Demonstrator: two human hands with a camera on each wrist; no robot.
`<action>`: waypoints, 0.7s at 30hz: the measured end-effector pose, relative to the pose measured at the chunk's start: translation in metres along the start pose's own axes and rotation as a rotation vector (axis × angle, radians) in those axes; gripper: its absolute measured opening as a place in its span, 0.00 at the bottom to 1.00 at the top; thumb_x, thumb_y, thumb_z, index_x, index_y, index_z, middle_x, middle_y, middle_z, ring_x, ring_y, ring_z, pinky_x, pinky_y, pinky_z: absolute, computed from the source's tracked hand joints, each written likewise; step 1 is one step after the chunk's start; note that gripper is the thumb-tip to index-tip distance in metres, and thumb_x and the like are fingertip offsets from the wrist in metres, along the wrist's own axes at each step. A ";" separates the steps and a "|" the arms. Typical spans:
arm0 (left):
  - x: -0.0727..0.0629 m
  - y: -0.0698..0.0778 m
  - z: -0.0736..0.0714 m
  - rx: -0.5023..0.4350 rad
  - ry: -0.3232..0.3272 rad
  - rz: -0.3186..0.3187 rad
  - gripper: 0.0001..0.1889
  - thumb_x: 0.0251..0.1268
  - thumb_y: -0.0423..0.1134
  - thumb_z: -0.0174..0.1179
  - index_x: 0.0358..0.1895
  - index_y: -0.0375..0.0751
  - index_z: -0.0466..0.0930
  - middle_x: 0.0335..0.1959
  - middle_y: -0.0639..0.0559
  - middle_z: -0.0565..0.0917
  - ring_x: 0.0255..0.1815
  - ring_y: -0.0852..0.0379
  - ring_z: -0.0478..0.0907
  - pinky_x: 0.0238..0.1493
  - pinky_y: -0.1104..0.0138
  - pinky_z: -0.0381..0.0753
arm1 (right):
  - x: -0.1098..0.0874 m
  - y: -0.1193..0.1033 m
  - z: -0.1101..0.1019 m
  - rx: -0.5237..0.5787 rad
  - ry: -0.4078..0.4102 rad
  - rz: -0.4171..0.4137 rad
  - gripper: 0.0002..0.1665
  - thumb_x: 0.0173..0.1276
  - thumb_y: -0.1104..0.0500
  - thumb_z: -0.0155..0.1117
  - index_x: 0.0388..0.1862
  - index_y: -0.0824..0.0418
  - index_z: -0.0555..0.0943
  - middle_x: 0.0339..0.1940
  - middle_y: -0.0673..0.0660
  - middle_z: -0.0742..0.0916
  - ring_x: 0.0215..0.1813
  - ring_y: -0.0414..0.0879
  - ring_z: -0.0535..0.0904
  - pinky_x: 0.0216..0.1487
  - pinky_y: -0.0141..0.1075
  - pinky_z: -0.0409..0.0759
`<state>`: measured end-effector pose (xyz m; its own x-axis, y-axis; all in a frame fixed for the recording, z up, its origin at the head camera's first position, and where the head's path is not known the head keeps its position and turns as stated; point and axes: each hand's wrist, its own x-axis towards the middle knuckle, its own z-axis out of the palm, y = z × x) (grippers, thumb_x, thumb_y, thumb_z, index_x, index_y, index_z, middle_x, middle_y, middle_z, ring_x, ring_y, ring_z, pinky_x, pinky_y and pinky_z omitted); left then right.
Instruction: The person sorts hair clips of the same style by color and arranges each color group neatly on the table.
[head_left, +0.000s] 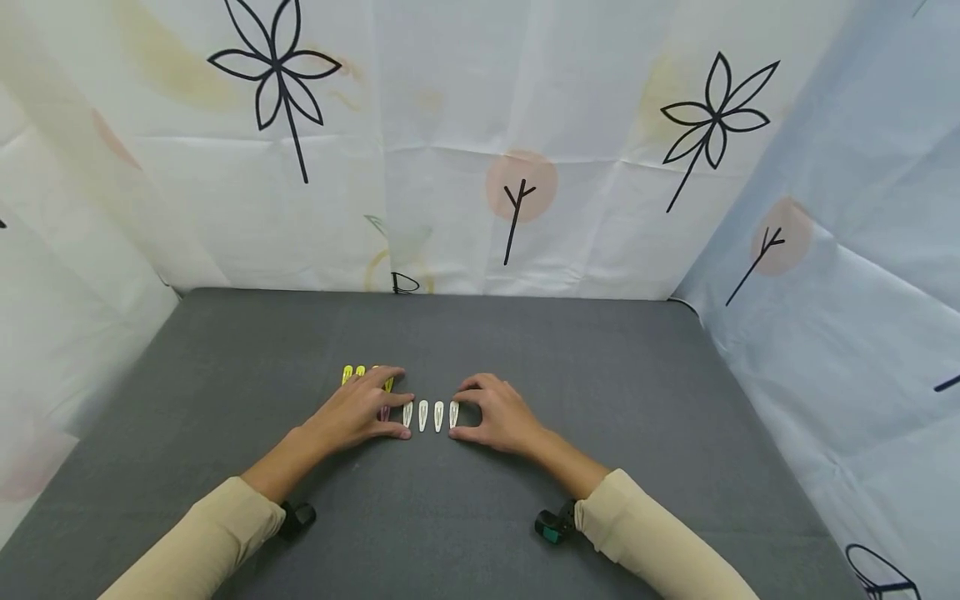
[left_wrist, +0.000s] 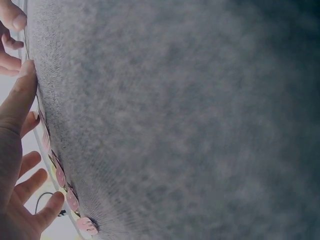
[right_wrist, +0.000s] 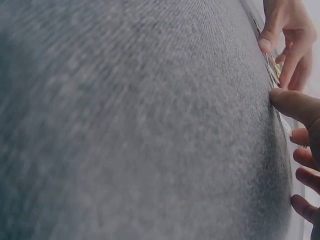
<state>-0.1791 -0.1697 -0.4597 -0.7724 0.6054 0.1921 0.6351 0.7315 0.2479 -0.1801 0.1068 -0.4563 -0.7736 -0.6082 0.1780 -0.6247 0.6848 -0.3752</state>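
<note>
Several white snap hair clips [head_left: 423, 415] stand in a short row on the grey table. My left hand [head_left: 360, 408] pinches the leftmost white hair clip [head_left: 407, 415] lengthwise, thumb at its near end and a finger at its far end. At the row's other end, my right hand [head_left: 501, 417] holds the rightmost white hair clip [head_left: 453, 413] the same way. Yellow hair clips [head_left: 347, 374] lie beyond my left hand, partly covered by it. Pink hair clips [left_wrist: 72, 200] show below that hand in the left wrist view; in the head view it mostly hides them.
The grey tabletop [head_left: 465, 525] stretches out around both hands. White fabric with printed flowers and trees [head_left: 450, 108] hangs along the back and sides. Each wrist carries a small dark camera [head_left: 555, 523].
</note>
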 end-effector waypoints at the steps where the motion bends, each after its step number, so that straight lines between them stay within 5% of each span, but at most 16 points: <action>1: 0.001 0.000 0.000 0.001 -0.004 0.000 0.31 0.52 0.63 0.71 0.56 0.46 0.87 0.64 0.38 0.75 0.65 0.40 0.71 0.55 0.37 0.71 | 0.000 0.000 0.001 -0.002 0.004 0.004 0.29 0.57 0.42 0.77 0.53 0.55 0.86 0.55 0.53 0.82 0.62 0.50 0.74 0.61 0.50 0.71; 21: 0.002 0.001 -0.001 -0.017 0.009 0.020 0.32 0.50 0.61 0.72 0.55 0.42 0.86 0.65 0.39 0.75 0.65 0.40 0.72 0.54 0.33 0.71 | 0.003 0.000 -0.001 0.075 -0.031 0.030 0.30 0.56 0.44 0.78 0.54 0.56 0.85 0.55 0.55 0.81 0.63 0.53 0.73 0.61 0.54 0.69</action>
<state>-0.1801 -0.1684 -0.4583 -0.7598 0.6168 0.2058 0.6501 0.7141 0.2596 -0.1823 0.1057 -0.4553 -0.7873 -0.6009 0.1379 -0.5908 0.6713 -0.4476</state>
